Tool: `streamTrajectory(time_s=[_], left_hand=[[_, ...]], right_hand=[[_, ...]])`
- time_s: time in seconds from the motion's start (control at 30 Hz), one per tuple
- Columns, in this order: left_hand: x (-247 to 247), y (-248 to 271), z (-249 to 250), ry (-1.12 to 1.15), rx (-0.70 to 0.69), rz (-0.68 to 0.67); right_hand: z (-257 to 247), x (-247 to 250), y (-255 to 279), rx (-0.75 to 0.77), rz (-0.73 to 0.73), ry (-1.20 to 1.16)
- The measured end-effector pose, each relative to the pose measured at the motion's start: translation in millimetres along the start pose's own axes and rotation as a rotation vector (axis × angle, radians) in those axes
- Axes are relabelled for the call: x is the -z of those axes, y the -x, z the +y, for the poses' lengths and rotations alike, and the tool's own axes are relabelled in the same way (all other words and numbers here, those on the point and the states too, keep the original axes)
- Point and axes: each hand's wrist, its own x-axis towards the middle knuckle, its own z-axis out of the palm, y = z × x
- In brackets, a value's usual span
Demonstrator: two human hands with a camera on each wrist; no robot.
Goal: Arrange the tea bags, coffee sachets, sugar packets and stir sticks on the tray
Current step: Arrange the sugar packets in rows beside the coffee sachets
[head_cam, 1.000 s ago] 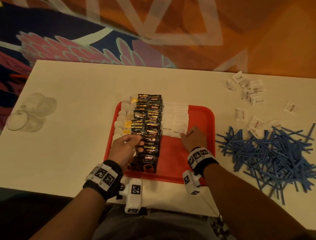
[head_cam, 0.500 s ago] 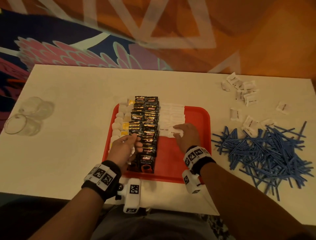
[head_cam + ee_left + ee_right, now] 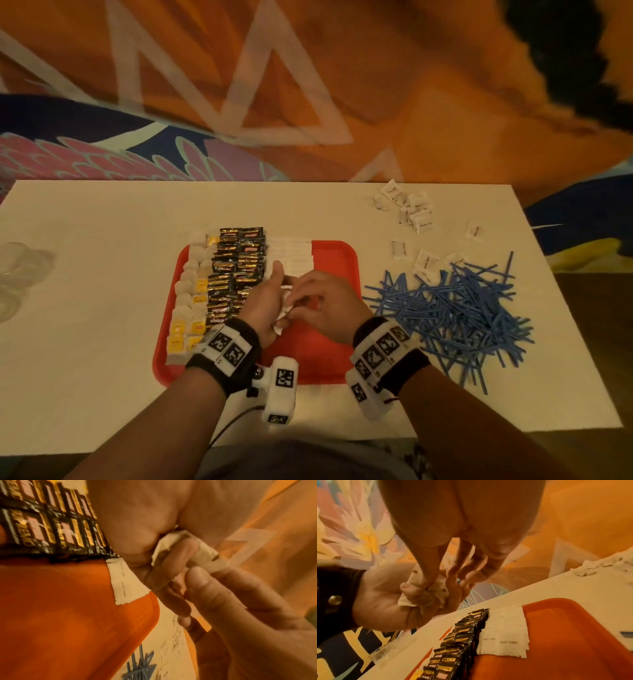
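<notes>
A red tray (image 3: 335,359) holds a column of tea bags (image 3: 190,308), two columns of black coffee sachets (image 3: 236,270) and rows of white sugar packets (image 3: 294,255). Both hands meet above the tray's middle. My left hand (image 3: 265,301) grips a crumpled bunch of sugar packets (image 3: 284,310); the left wrist view shows the same bunch (image 3: 205,555), as does the right wrist view (image 3: 436,595). My right hand (image 3: 329,305) pinches one packet of that bunch between thumb and fingers (image 3: 171,563). Printed "brown sugar" packets (image 3: 505,635) end the laid rows.
Blue stir sticks (image 3: 455,308) lie in a loose heap on the white table right of the tray. Loose sugar packets (image 3: 411,212) are scattered behind them. Clear glasses (image 3: 20,270) stand at the far left. The tray's right half (image 3: 565,642) is bare red.
My right hand left the sugar row and came back to the left hand. The left hand moved right from the coffee sachets to the tray's middle with its bunch.
</notes>
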Motion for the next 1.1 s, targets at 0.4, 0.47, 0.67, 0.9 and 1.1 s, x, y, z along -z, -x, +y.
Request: streamTrajectory(time_s=[0.4,0.47,0.67,0.9,1.1], left_hand=[[-34.6,2.9,-8.0,-0.055,-0.189,-0.096],[-40.1,7.6,-7.1,-0.095,-0.251,-0.096],[-51.9,5.7,-9.6,-0.103,-0.319,0.042],[-49.2,11.1,-6.9,-0.077,-0.284,0.012],[-40.3,10.5,-2.9,-0.183,-0.289,-0.052]], right_hand=[[13.4,61.4,14.3,-0.247,0.297,-0.202],[16.3,65.8,14.2,-0.301,0.295,-0.172],[19.7,63.1,17.0,-0.363,0.362,-0.378],[13.6,60.1,16.7,-0.405,0.365,-0.490],[11.1,54.4,10.9,-0.375,0.328,-0.432]])
